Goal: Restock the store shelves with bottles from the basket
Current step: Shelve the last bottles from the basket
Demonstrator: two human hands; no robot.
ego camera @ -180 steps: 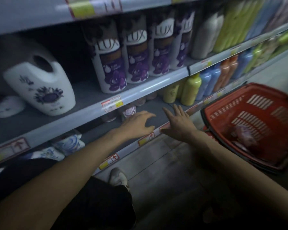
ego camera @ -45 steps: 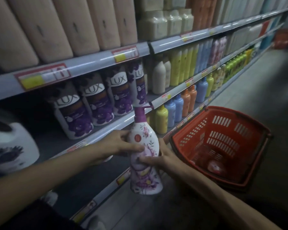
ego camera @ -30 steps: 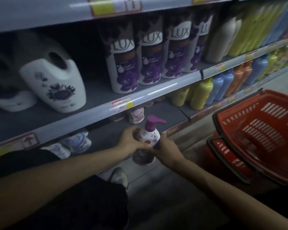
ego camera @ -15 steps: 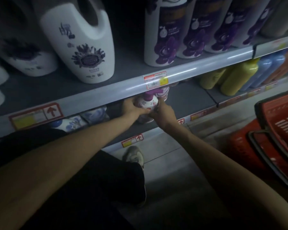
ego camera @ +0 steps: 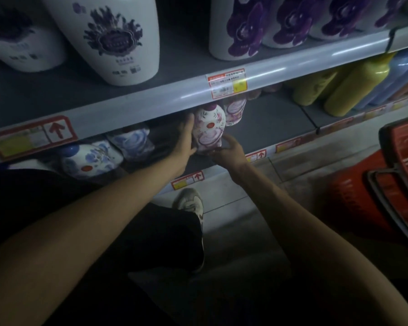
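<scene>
your left hand point(ego camera: 186, 140) wraps the left side of the pink-flowered bottle point(ego camera: 209, 128) and your right hand point(ego camera: 230, 150) curls its fingers round its lower right, the bottle near the front of the lower shelf point(ego camera: 269, 121), well left of the red basket point(ego camera: 405, 149).

The floral bottle point(ego camera: 209, 130) is smooth plastic with a lightly glossy printed wrap; the white jug point(ego camera: 108, 43) above looks just as smooth and shiny; the yellow bottles point(ego camera: 353, 90) have a softer sheen. The shelf rail point(ego camera: 151, 102) is glossy and catches streaks of light, with a paper price label point(ego camera: 227, 83) on it; the shelf board point(ego camera: 269, 118) is matt grey. The red basket point(ego camera: 403, 149) is slotted hard plastic; the floor point(ego camera: 245, 203) looks dull.
</scene>
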